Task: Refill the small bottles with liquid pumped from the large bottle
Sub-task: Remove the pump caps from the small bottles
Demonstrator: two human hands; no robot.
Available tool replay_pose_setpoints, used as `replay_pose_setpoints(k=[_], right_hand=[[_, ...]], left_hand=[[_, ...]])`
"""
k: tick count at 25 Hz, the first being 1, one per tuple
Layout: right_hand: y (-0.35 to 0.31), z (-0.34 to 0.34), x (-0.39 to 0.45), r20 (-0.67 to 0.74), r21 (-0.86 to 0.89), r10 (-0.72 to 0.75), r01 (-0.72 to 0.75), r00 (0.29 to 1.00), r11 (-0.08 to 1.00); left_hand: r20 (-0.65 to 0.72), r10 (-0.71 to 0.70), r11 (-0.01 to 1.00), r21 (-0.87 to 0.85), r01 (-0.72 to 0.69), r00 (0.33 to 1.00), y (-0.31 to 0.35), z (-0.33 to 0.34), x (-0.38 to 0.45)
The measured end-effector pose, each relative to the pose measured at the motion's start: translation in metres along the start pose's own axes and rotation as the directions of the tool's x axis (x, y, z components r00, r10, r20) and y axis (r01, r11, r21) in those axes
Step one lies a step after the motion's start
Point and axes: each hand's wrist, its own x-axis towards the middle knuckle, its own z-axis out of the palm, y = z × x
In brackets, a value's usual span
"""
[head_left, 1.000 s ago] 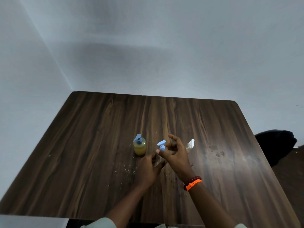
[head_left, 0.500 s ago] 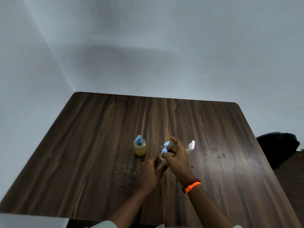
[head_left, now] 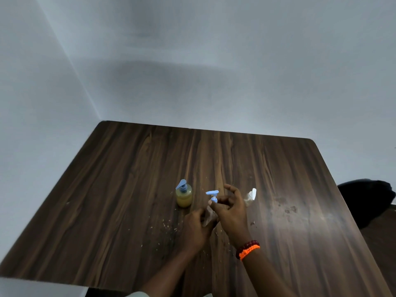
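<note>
A small clear bottle point(head_left: 209, 215) stands near the middle of the dark wooden table point(head_left: 128, 168), mostly hidden by my hands. My left hand point(head_left: 196, 227) grips its body. My right hand point(head_left: 232, 211) pinches the collar of its blue pump cap point(head_left: 213, 195) between thumb and fingers. To the left stands a bottle of yellow liquid with a blue pump point(head_left: 183, 195), untouched. Behind my right hand a clear bottle with a white pump point(head_left: 250, 197) stands on the table.
Small crumbs point(head_left: 169, 226) lie scattered on the table left of my hands, and dried stains point(head_left: 287, 207) mark the surface to the right. A dark object point(head_left: 368, 196) sits beyond the table's right edge. White walls meet behind the table.
The blue pump head has turned in my right fingers; its spout pointed up-right half a second ago and now points left. My left hand has stayed on the bottle.
</note>
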Motion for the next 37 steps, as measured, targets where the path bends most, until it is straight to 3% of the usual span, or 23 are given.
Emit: replay_pose_setpoints(k=[4, 7, 12, 17, 22, 24, 27, 30, 32, 37], right_hand=[[-0.006, -0.004, 0.011, -0.005, 0.052, -0.039, 0.039, 0.999, 0.998], [-0.013, -0.009, 0.032, -0.134, 0.101, -0.053, 0.067, 0.99, 0.993], [-0.007, -0.004, 0.075, -0.269, -0.108, -0.004, -0.026, 0.963, 0.994], [0.04, 0.009, 0.095, -0.108, -0.458, 0.125, -0.161, 0.986, 0.874], [0.068, 0.015, 0.1, -0.04, -0.592, 0.173, -0.163, 0.984, 0.789], [0.069, 0.016, 0.102, -0.006, -0.642, 0.175, -0.138, 0.985, 0.754], [0.064, 0.02, 0.098, 0.094, -0.74, 0.029, 0.05, 0.995, 0.671], [0.055, 0.04, 0.09, 0.417, -0.64, -0.001, 0.294, 0.909, 0.71], [0.053, 0.062, 0.081, 0.544, -0.57, 0.006, 0.364, 0.839, 0.737], [0.052, 0.084, 0.082, 0.522, -0.529, -0.063, 0.381, 0.85, 0.758]], left_hand=[[0.034, -0.02, 0.998, 0.053, 0.018, 0.999, -0.011, -0.001, -0.001], [0.056, -0.011, 0.996, 0.089, 0.006, 0.998, -0.016, -0.003, -0.01], [0.093, -0.076, 0.988, 0.138, 0.063, 0.993, -0.026, -0.014, -0.026], [0.039, -0.09, 0.981, 0.175, 0.082, 0.995, -0.034, -0.021, -0.027], [0.009, -0.131, 0.979, 0.16, 0.128, 0.991, -0.041, -0.03, -0.031], [0.009, -0.159, 0.978, 0.139, 0.157, 0.987, -0.043, -0.034, -0.031], [-0.009, -0.198, 0.974, 0.113, 0.198, 0.98, -0.047, -0.039, -0.028], [-0.024, -0.253, 0.962, 0.096, 0.254, 0.967, -0.054, -0.043, -0.025], [-0.038, -0.265, 0.959, 0.095, 0.267, 0.964, -0.06, -0.048, -0.024], [-0.062, -0.285, 0.956, 0.056, 0.289, 0.956, -0.068, -0.059, -0.03]])
